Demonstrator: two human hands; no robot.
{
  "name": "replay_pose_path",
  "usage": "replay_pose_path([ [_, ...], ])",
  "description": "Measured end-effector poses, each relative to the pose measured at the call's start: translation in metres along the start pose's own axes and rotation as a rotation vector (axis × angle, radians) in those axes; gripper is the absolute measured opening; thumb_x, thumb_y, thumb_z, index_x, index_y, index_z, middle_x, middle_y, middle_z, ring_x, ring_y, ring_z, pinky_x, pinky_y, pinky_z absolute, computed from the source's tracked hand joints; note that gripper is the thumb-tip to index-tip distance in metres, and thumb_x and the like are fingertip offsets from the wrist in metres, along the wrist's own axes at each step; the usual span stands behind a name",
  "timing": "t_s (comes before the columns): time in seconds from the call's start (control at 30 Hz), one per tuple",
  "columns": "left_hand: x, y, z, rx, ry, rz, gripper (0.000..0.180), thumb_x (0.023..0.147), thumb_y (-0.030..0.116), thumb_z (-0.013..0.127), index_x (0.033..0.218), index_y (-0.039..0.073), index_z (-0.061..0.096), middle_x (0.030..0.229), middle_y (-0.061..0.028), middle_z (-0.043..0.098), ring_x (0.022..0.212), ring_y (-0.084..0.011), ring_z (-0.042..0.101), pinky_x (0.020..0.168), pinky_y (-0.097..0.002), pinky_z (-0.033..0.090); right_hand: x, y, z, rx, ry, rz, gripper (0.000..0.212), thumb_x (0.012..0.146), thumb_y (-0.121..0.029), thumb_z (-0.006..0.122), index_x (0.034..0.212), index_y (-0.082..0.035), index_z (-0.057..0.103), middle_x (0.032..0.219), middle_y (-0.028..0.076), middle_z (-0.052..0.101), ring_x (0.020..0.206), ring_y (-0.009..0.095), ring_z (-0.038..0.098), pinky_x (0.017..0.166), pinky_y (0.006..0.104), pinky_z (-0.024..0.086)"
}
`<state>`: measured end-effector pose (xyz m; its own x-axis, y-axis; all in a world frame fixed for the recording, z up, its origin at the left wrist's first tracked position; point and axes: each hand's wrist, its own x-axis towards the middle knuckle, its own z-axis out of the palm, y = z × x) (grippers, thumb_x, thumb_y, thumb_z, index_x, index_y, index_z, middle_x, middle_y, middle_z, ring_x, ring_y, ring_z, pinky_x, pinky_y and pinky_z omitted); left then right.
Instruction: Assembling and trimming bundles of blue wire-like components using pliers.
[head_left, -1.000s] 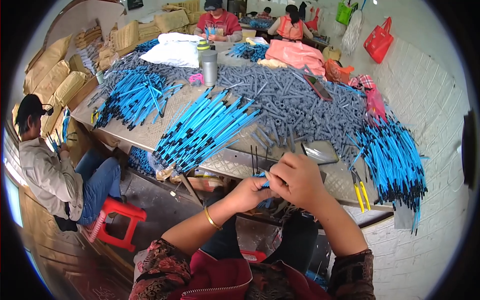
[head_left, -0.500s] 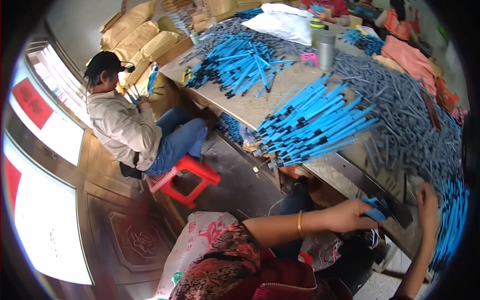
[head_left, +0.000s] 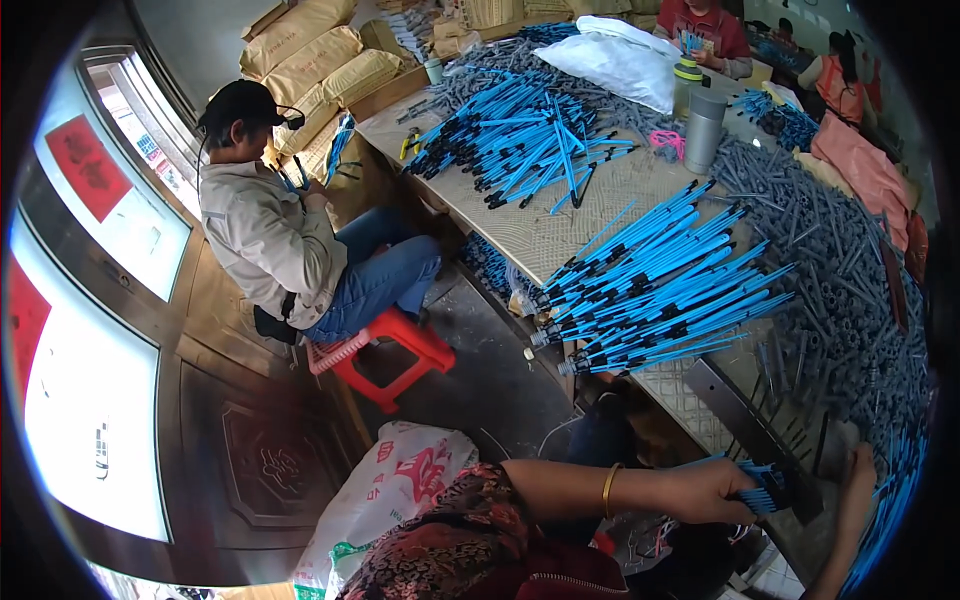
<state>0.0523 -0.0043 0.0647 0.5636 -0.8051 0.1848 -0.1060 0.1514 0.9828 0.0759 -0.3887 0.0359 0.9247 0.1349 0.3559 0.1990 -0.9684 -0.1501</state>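
My left hand [head_left: 712,494], with a gold bangle at its wrist, is closed around a small bundle of thin blue sticks [head_left: 765,490]. The bundle lies against the lower end of a dark metal bar [head_left: 750,425] at the near table edge. Just right of the bar is my right hand [head_left: 857,485], between it and blue sticks [head_left: 895,510] lying at the right rim. Its fingers are partly hidden and small, so I cannot make out whether they grip anything. Several thin dark rods [head_left: 785,415] poke out beside the bar.
Blue sticks with black parts [head_left: 670,285] lie fanned on the table [head_left: 520,225], with another pile [head_left: 520,135] behind. Grey tubes [head_left: 820,270] heap at right, near a grey flask [head_left: 705,130]. A person [head_left: 270,225] sits on a red stool [head_left: 385,350]; other people work farther back.
The view has shifted, so the table and seated person appear farther right and lower. My left hand keeps its bundle near the bar; my right hand stays beside the bar.
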Motion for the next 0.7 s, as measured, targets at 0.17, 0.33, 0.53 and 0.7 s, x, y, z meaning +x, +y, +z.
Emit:
replay_pose_path([
  [0.17, 0.004, 0.000, -0.002, -0.013, -0.010, 0.020, 0.017, 0.086, 0.018, 0.060, 0.094, 0.003, 0.063, 0.065, -0.0009, 0.055, 0.058, -0.0061, 0.046, 0.053, -0.0263, 0.038, -0.001, 0.007, 0.005, 0.016, 0.081, 0.163, 0.003, 0.082, 0.001, 0.045, 0.083, 0.000, 0.047, 0.077, 0.021, 0.049, 0.072, 0.036, 0.051, 0.066, 0.0376, 0.041],
  [0.33, 0.003, -0.005, 0.005, -0.079, -0.001, 0.010, 0.017, 0.086, 0.016, 0.060, 0.095, 0.002, 0.062, 0.069, -0.0008, 0.058, 0.062, -0.0065, 0.049, 0.057, -0.0255, 0.040, -0.003, 0.005, -0.004, 0.070, 0.018, 0.155, 0.003, 0.082, 0.001, 0.044, 0.084, 0.000, 0.047, 0.078, 0.020, 0.050, 0.072, 0.033, 0.050, 0.068, 0.0355, 0.041],
  [0.53, 0.000, -0.006, 0.010, -0.104, -0.007, 0.013, 0.017, 0.085, 0.013, 0.061, 0.096, 0.001, 0.062, 0.080, -0.0022, 0.063, 0.074, -0.0071, 0.056, 0.067, -0.0240, 0.045, -0.007, -0.014, -0.021, 0.123, 0.063, 0.046, 0.006, 0.082, 0.001, 0.045, 0.087, 0.002, 0.048, 0.083, 0.020, 0.051, 0.077, 0.033, 0.051, 0.072, 0.0356, 0.041],
  [0.7, 0.008, 0.007, 0.012, -0.034, -0.027, 0.022, 0.018, 0.084, 0.008, 0.061, 0.101, 0.003, 0.063, 0.091, -0.0038, 0.066, 0.088, -0.0099, 0.060, 0.079, -0.0256, 0.047, -0.021, -0.032, -0.050, 0.090, 0.134, 0.086, 0.010, 0.083, 0.000, 0.046, 0.090, 0.002, 0.053, 0.086, 0.020, 0.052, 0.082, 0.035, 0.053, 0.076, 0.0364, 0.042],
])
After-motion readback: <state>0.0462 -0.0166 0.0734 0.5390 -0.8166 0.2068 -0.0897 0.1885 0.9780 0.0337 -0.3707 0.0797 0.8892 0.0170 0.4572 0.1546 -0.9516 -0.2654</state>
